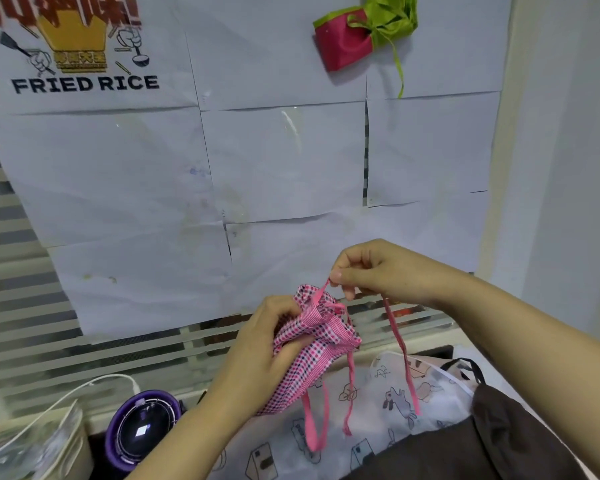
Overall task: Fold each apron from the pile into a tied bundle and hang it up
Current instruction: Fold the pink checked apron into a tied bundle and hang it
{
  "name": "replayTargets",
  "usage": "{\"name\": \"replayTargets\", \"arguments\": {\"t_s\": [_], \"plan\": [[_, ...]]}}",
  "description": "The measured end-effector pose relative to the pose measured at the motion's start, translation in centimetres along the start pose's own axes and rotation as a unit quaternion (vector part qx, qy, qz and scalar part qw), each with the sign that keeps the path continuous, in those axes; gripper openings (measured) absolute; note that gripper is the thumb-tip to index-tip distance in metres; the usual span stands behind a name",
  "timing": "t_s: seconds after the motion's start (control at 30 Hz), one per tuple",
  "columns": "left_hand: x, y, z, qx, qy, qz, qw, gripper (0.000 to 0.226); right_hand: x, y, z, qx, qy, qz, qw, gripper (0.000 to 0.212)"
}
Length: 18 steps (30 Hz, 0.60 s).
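Note:
A pink checked apron (317,344) is folded into a small bundle and held in the air in front of the wall. My left hand (267,348) grips the bundle from the left side. My right hand (371,268) pinches a pink strap (400,351) just above the bundle's gathered top, and the strap's long end hangs down to the right. More pink strap loops dangle below the bundle. A red and green apron bundle (361,32), tied with a green ribbon, hangs high on the wall.
Below lie a white apron with cartoon prints (388,407) and a dark brown cloth (499,438). A purple round device (142,427) and a white cable (66,396) sit at lower left. White paper sheets (274,161) cover the wall.

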<state>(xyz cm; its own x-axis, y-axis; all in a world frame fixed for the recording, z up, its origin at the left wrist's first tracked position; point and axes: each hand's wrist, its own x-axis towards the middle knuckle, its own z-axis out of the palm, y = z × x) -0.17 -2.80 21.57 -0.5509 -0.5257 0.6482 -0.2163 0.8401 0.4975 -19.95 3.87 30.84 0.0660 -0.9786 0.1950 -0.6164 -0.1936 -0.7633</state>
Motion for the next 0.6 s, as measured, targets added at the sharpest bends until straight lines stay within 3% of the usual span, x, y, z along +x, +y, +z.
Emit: {"name": "replayTargets", "arguments": {"t_s": [0.17,0.33,0.4,0.5,0.6], "plan": [[0.49,0.09,-0.17,-0.013,0.031,0.026,0.999,0.027,-0.47,0.37,0.97,0.041,-0.010,0.013,0.999,0.020],[0.24,-0.31,-0.13,-0.032,0.062,-0.008,0.998,0.061,-0.61,0.51,1.10,0.075,-0.025,0.022,0.997,0.019],[0.19,-0.28,0.07,-0.030,0.058,-0.016,0.998,0.064,-0.63,0.42,1.10,0.092,-0.018,0.029,0.995,0.019],[0.39,-0.19,0.25,-0.030,0.058,-0.004,0.998,0.059,-0.79,0.19,1.12,0.108,-0.023,0.029,0.994,0.018],[0.68,0.02,0.33,-0.021,0.055,0.030,0.998,0.031,-0.85,0.06,1.03,0.101,-0.017,0.030,0.994,0.016]]}}
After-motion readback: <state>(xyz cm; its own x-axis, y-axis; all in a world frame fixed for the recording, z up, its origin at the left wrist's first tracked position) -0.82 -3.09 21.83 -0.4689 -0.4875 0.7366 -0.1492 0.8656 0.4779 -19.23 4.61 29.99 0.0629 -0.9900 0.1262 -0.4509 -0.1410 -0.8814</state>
